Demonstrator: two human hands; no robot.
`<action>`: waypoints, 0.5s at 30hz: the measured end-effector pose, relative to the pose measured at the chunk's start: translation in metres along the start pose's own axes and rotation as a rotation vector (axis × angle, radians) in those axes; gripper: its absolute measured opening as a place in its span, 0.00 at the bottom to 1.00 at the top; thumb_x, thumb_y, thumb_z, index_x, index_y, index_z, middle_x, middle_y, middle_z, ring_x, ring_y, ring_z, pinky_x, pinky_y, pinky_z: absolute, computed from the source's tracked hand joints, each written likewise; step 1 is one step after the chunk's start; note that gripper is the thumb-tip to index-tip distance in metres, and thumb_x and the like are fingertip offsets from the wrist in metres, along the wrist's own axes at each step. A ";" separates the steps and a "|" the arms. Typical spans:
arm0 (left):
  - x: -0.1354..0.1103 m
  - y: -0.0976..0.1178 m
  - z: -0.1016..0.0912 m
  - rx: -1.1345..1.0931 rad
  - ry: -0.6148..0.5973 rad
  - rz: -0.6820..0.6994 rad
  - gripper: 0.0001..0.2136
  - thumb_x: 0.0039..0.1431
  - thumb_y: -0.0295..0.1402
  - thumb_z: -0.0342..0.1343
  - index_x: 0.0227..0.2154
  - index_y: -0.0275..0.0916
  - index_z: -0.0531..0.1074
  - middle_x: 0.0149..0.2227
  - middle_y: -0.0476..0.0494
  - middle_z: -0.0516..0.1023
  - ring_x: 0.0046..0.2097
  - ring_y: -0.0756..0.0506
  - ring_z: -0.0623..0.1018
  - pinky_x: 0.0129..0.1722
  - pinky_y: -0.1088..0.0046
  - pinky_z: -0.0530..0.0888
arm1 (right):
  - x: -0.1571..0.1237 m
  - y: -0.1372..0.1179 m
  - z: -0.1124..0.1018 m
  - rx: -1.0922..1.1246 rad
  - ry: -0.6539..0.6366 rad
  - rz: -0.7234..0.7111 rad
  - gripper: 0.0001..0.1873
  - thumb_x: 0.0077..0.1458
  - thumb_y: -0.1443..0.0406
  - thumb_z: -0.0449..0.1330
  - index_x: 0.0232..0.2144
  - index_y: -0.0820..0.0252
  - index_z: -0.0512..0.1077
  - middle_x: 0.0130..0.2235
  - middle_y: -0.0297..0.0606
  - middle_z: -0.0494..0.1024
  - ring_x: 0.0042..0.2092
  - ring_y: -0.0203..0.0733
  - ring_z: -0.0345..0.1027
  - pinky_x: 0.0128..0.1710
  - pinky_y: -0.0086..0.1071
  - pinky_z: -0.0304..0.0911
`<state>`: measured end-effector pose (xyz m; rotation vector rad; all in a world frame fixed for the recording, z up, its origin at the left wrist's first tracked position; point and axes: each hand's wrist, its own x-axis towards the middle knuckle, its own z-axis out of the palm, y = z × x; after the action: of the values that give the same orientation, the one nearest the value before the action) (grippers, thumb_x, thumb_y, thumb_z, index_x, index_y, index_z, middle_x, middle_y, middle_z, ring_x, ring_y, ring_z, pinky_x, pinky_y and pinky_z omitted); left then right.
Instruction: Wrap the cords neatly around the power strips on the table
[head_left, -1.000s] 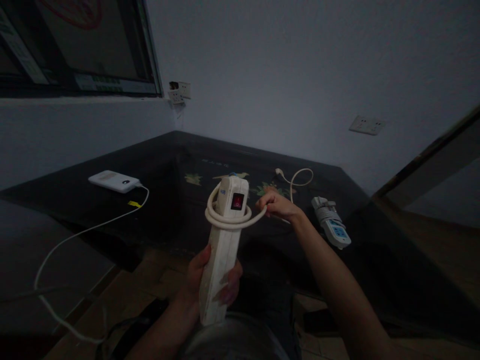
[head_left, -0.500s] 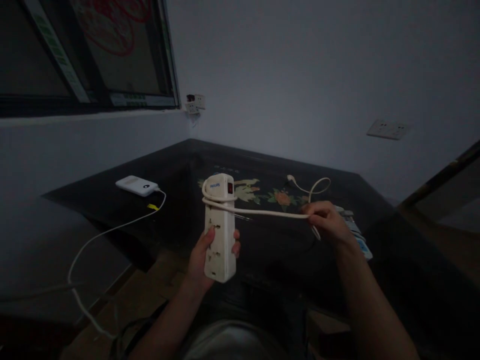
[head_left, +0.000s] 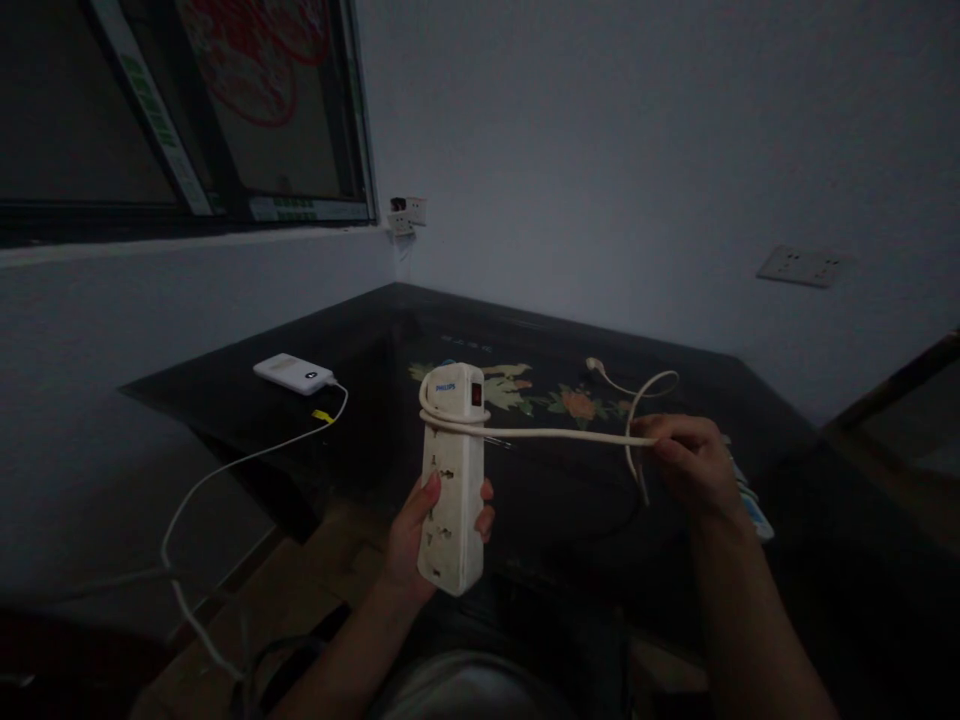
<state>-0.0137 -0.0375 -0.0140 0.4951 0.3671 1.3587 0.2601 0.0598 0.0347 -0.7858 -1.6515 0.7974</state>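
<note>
A white power strip (head_left: 451, 510) with a red switch stands tilted upright in my left hand (head_left: 414, 530), whose thumb lies on the socket face and fingers wrap round the far side. Its white cord (head_left: 559, 433) is wound round the upper end below the printed label. From there the cord runs taut to the right, where my right hand (head_left: 690, 460) pinches it between thumb and fingers. Past that hand the cord loops back over the table, ending in a plug (head_left: 595, 367) that lies near the flower print.
The dark glossy table (head_left: 360, 340) stands against the wall. On its left lies a white power bank (head_left: 294, 373) with a cable (head_left: 225, 465) trailing off the edge. Partly behind my right hand is another strip with a blue end (head_left: 757, 517). A wall socket (head_left: 804, 267) is at right.
My right hand has drawn slightly farther right along with the cord, away from the power strip. My left hand keeps its hold. The whole view has shifted a little.
</note>
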 end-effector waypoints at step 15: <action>-0.005 -0.024 0.007 -0.010 -0.620 -0.447 0.24 0.41 0.52 0.61 0.26 0.32 0.72 0.16 0.41 0.71 0.16 0.45 0.71 0.13 0.75 0.65 | 0.010 0.024 0.026 0.185 -0.384 0.098 0.24 0.45 0.47 0.64 0.16 0.61 0.70 0.19 0.32 0.65 0.24 0.36 0.58 0.25 0.30 0.53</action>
<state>0.0093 -0.0465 -0.0216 0.7450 -0.0444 0.7243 0.2353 0.0785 0.0148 -0.6122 -1.8505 1.2104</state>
